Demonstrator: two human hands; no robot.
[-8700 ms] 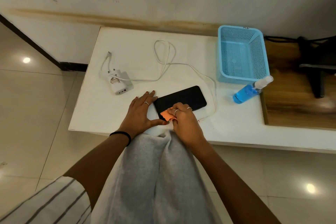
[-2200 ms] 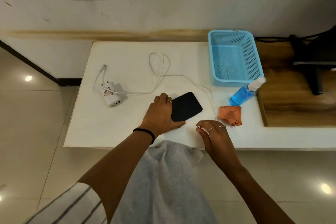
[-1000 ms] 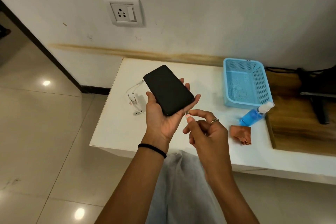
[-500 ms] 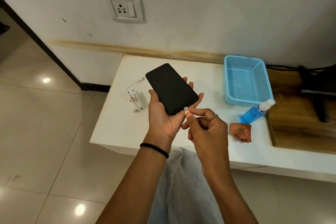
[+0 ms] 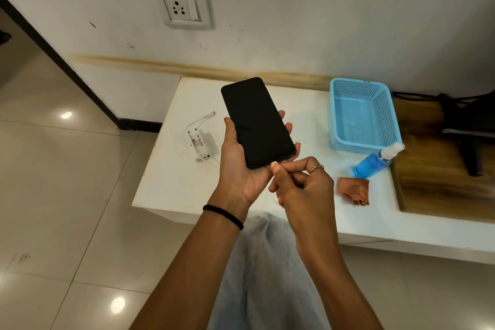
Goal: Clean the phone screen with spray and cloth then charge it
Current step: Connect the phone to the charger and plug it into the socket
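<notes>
Blue basket (image 5: pixel 364 115) on tabletop (image 5: pixel 171 182), nothing inside. Left hand (image 5: pixel 242 166) cups black phone (image 5: pixel 257 122) (screen dark). Right hand (image 5: pixel 301 185) pinches plug (image 5: pixel 274 163) at phone's bottom edge.

Black band (image 5: pixel 223 215) on left wrist, ring (image 5: pixel 317 167) on right hand, seemingly grey trousers (image 5: pixel 265 276)

Plugging the cable into the phone

I see my left hand (image 5: pixel 242 169) cradling the dark phone (image 5: pixel 257 122) above the white table (image 5: pixel 171 185), while my right hand (image 5: pixel 302 187) pinches the cable plug (image 5: pixel 274 163) at its bottom edge; charger (image 5: pixel 202 143), cloth (image 5: pixel 354 190) and spray bottle (image 5: pixel 375 163) lie on the table.
</notes>
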